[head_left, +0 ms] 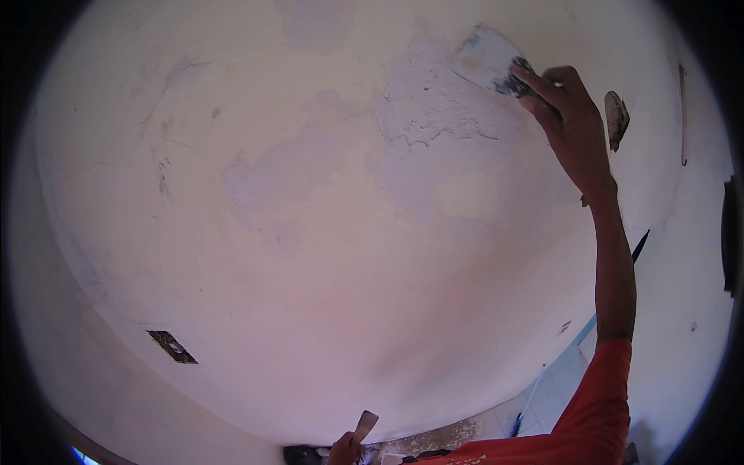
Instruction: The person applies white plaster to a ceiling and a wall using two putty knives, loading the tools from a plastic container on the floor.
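High on the right, my right hand (572,128) is closed around the dark grip of a wide putty knife (487,60). Its pale, smeared blade lies against the cream wall (310,271). Just left of the blade, a rough patch of lilac-white filler (434,108) with ridged edges sticks to the wall. Smoother lilac patches spread below and to the left of it. At the bottom, my left hand (343,451) grips a smaller scraper (366,423), its blade pointing up. The lower part of that hand is cut off by the frame edge.
A rectangular socket hole (172,346) opens in the wall at lower left. Another rough-edged hole (616,121) is right of my right wrist. A long-handled tool (530,399) stands by the tiled floor (559,385), lower right. A dark object (730,236) juts in at the far right.
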Demonstrator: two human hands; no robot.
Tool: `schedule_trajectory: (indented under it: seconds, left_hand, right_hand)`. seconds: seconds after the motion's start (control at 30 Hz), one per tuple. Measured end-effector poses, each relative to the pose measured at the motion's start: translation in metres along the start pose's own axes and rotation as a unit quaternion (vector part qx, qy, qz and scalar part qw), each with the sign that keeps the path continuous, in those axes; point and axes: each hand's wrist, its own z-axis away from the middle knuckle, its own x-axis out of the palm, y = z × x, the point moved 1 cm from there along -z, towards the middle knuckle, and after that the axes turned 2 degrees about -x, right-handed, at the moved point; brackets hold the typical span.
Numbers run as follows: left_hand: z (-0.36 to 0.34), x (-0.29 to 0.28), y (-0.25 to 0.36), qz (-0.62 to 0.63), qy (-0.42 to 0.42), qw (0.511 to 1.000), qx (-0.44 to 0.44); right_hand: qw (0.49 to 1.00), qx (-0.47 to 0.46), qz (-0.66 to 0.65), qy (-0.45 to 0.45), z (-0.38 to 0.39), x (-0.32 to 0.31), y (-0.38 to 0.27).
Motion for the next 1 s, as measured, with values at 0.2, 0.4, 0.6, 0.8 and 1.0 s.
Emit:
schedule_trajectory:
  seconds: [0.2, 0.4, 0.6, 0.8, 1.0]
  left_hand:
    - [-0.019, 0.008, 0.001, 0.018, -0.037, 0.999, -0.021]
    - [-0.035, 0.019, -0.009, 0.092, -0.084, 0.992, -0.035]
    - [-0.043, 0.039, -0.052, 0.054, -0.064, 0.996, 0.043]
    - [-0.050, 0.043, -0.048, 0.081, -0.060, 0.991, 0.084]
    - [-0.064, 0.055, -0.058, 0.095, -0.093, 0.991, -0.010]
  right_hand:
    - [0.989, -0.107, 0.102, 0.029, -0.050, 0.009, -0.023]
    - [0.975, -0.138, 0.177, -0.008, -0.072, 0.000, -0.022]
    - [0.948, -0.088, 0.293, -0.092, -0.038, -0.024, 0.003]
    - [0.988, -0.136, 0.075, -0.027, -0.080, -0.014, 0.043]
    - [0.968, -0.232, 0.091, 0.032, -0.129, 0.036, 0.052]
